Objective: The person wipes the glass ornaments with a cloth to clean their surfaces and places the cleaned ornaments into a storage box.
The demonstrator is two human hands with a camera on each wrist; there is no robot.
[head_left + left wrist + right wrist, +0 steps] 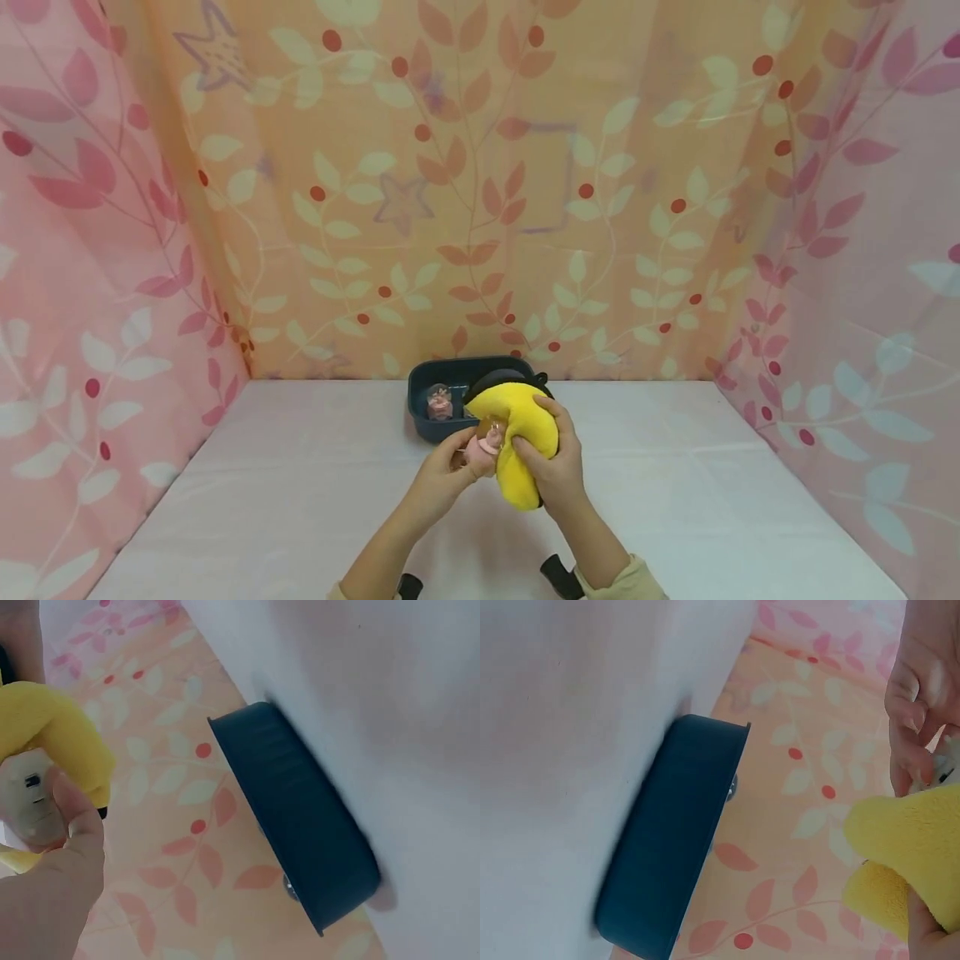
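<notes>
Between thumb and fingers, my left hand [441, 482] holds a small pink ornament [480, 454] with a clear rounded top. Its pale underside [28, 799] with a small black switch shows in the left wrist view. My right hand [562, 462] grips a fluffy yellow cloth [536, 425] with black edging, bunched and folded beside the ornament. The cloth overlaps the ornament's side in the head view. In the right wrist view, the fingers of my left hand [922, 712] show above the yellow cloth [907, 832], and the ornament is mostly cut off.
Beyond my hands, a dark teal basin [431, 429] stands on the white table [300, 492]. Another pink ornament [439, 402] with a clear top sits inside on the left; the cloth hides the basin's right part. Flower-patterned curtains [465, 208] enclose the back and sides.
</notes>
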